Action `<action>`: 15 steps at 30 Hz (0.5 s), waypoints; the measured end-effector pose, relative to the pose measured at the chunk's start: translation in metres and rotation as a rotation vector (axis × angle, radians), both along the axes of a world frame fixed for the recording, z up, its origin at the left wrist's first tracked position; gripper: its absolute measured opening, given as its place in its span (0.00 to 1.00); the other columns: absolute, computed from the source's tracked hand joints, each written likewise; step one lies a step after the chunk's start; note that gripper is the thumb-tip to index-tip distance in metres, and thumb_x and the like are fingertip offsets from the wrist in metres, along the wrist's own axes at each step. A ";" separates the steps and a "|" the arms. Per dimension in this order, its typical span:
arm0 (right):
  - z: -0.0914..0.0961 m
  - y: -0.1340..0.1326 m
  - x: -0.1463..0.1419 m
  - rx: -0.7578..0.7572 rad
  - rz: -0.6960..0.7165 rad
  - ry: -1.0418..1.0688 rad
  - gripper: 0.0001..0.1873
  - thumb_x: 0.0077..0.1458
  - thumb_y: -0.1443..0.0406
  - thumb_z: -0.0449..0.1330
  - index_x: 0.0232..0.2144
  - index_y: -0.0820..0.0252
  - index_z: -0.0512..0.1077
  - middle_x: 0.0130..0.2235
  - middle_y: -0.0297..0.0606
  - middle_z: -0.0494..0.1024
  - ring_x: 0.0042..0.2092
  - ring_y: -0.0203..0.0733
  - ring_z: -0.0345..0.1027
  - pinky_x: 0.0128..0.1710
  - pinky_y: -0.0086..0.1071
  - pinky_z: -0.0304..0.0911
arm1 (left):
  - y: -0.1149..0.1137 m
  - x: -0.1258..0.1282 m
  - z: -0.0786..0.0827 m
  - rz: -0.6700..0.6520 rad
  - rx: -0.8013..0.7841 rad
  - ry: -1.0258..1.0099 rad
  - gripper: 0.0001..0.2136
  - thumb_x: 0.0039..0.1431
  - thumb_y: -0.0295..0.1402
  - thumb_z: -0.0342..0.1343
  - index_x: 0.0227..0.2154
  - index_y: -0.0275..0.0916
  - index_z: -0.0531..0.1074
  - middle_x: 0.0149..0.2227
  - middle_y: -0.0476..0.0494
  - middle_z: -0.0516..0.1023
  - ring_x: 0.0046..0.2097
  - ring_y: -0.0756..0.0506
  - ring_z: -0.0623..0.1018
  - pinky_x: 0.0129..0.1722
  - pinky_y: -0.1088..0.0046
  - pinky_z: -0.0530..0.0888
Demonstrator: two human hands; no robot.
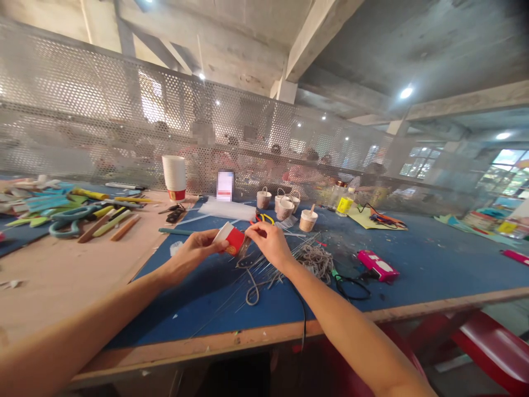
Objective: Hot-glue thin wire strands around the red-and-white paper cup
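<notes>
My left hand (203, 243) is closed around a red-and-white paper cup (235, 240), tilted on its side above the blue table mat. Close to the cup's right end, my right hand (270, 241) pinches its thumb and fingers together; what they hold is too small to make out. Something brownish grey shows at that end of the cup, beside the right fingertips. Below the hands a looped grey cord (253, 295) lies among thin wires. A tangled heap of grey cord (317, 262) rests to the right of my right wrist.
Several small cord-covered cups (285, 209) stand beyond my hands, near a phone (225, 186) and a plastic-wrapped roll (229, 209). A stack of paper cups (174, 173) is at the back left. Scissors (71, 221) and wooden-handled tools lie left; a pink box (378, 266) lies right.
</notes>
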State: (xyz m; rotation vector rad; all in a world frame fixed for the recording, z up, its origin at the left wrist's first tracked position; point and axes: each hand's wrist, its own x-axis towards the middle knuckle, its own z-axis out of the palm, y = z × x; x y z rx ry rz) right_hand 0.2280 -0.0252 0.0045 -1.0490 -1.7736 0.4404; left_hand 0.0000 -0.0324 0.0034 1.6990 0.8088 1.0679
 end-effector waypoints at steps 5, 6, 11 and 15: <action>0.000 0.007 0.006 -0.175 0.072 0.170 0.28 0.70 0.45 0.48 0.47 0.58 0.79 0.45 0.42 0.85 0.47 0.43 0.81 0.46 0.33 0.74 | 0.012 -0.006 -0.009 0.006 -0.120 -0.153 0.15 0.58 0.46 0.67 0.42 0.41 0.84 0.44 0.39 0.87 0.47 0.37 0.82 0.52 0.60 0.74; -0.001 0.007 0.006 -0.167 0.089 0.166 0.28 0.68 0.44 0.52 0.50 0.58 0.77 0.48 0.43 0.84 0.50 0.44 0.80 0.48 0.34 0.73 | 0.014 -0.006 -0.009 0.010 -0.130 -0.175 0.16 0.56 0.46 0.68 0.43 0.41 0.84 0.45 0.38 0.87 0.48 0.36 0.82 0.52 0.59 0.74; -0.005 0.004 -0.001 -0.165 0.199 0.140 0.30 0.54 0.52 0.71 0.55 0.57 0.73 0.52 0.45 0.82 0.53 0.46 0.78 0.53 0.38 0.73 | 0.016 -0.007 -0.008 -0.032 -0.158 -0.263 0.15 0.56 0.42 0.70 0.43 0.40 0.85 0.47 0.38 0.87 0.50 0.37 0.82 0.57 0.59 0.73; -0.002 -0.002 -0.005 -0.109 0.164 0.077 0.28 0.53 0.59 0.72 0.55 0.57 0.73 0.52 0.42 0.82 0.50 0.44 0.78 0.51 0.37 0.74 | 0.016 -0.008 -0.006 -0.051 -0.228 -0.313 0.14 0.56 0.38 0.70 0.43 0.39 0.84 0.47 0.38 0.87 0.48 0.39 0.83 0.55 0.62 0.76</action>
